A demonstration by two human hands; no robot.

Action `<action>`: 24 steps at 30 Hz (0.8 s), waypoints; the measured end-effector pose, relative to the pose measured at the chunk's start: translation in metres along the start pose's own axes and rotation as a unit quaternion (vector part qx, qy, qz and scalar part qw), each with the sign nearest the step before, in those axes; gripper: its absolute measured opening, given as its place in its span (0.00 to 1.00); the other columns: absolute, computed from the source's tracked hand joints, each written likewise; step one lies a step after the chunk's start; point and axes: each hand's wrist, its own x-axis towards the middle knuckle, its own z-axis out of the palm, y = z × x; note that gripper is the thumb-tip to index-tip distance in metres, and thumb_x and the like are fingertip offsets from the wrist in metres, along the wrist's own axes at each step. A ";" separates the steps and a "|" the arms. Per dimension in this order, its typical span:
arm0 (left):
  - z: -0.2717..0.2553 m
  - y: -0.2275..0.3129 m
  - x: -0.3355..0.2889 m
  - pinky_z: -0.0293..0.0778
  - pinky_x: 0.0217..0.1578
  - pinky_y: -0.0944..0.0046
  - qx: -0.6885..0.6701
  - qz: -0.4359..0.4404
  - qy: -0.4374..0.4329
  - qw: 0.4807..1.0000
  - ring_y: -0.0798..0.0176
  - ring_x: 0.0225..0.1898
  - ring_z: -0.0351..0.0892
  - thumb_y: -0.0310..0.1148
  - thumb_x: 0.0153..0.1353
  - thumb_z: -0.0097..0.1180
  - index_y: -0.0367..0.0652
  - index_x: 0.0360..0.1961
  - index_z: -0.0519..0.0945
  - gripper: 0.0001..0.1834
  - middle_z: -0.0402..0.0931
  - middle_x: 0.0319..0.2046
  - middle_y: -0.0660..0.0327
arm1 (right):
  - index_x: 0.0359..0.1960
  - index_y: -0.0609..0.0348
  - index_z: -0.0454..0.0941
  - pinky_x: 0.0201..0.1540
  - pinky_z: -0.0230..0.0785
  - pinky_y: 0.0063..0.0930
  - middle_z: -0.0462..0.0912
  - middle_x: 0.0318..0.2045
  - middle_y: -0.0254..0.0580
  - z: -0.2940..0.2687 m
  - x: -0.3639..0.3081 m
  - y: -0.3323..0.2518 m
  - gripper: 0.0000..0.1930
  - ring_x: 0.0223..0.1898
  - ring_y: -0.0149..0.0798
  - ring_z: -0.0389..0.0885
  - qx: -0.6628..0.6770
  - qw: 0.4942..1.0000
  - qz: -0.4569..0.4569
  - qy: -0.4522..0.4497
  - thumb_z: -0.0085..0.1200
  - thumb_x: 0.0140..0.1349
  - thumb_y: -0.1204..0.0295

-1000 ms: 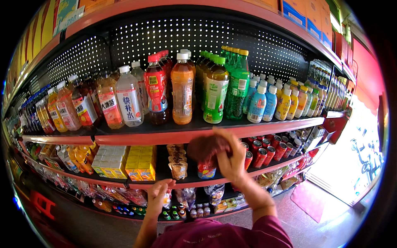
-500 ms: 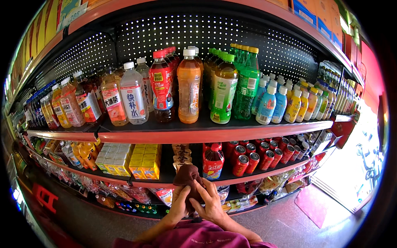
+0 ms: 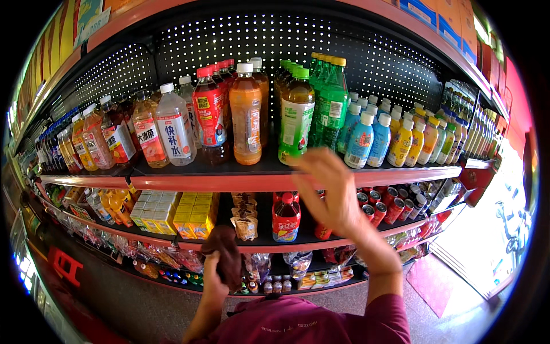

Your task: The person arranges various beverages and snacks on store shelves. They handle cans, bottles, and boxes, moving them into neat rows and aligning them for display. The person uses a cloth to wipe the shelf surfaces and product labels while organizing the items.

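My left hand (image 3: 212, 279) grips a dark brown cloth (image 3: 227, 255), which hangs folded in front of the middle shelf's edge. Raised at the front of the upper shelf is my right hand (image 3: 331, 192), slightly blurred, fingers stretched out and thumb apart, with nothing in it. Its fingertips are nearest the base of a green-capped bottle (image 3: 297, 117) with a green and white label; whether they touch it I cannot tell. Behind the hand stand larger green bottles (image 3: 331, 106) with yellow caps. Left of these is an orange-brown bottle (image 3: 246, 117) with a white cap.
The upper shelf edge (image 3: 229, 183) runs across in front of me. Small blue bottles (image 3: 360, 140) stand to the right. Below are a red-capped bottle (image 3: 286, 221), pouches (image 3: 245, 223), yellow cartons (image 3: 193, 215) and red cans (image 3: 395, 209). Packaged goods fill the lowest shelf.
My right hand has let go of the cloth and risen right to the upper shelf. My left hand has moved left with the cloth. The view has shifted slightly.
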 end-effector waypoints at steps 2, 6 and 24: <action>-0.040 0.005 0.004 0.83 0.43 0.54 -0.043 -0.026 -0.064 0.997 0.57 0.43 0.85 0.57 0.73 0.49 0.38 0.65 0.72 0.33 0.81 0.48 0.54 | 0.49 0.61 0.85 0.42 0.78 0.42 0.83 0.40 0.51 -0.010 0.052 0.007 0.13 0.41 0.51 0.84 -0.065 0.997 -0.040 0.021 0.62 0.67 0.70; -0.072 0.014 -0.002 0.78 0.25 0.56 -0.022 -0.017 -0.015 1.000 0.59 0.29 0.80 0.66 0.72 0.45 0.39 0.57 0.74 0.37 0.79 0.37 0.57 | 0.47 0.61 0.85 0.37 0.80 0.44 0.85 0.36 0.51 0.007 0.142 0.036 0.20 0.37 0.53 0.87 -0.187 0.979 -0.069 0.034 0.61 0.68 0.55; -0.172 0.045 -0.009 0.75 0.19 0.54 -0.020 -0.031 0.062 0.997 0.55 0.20 0.79 0.67 0.71 0.44 0.45 0.53 0.78 0.34 0.81 0.32 0.60 | 0.63 0.49 0.80 0.59 0.78 0.46 0.88 0.49 0.52 0.073 0.203 0.059 0.30 0.52 0.54 0.87 -0.214 0.957 0.103 -0.169 0.64 0.61 0.50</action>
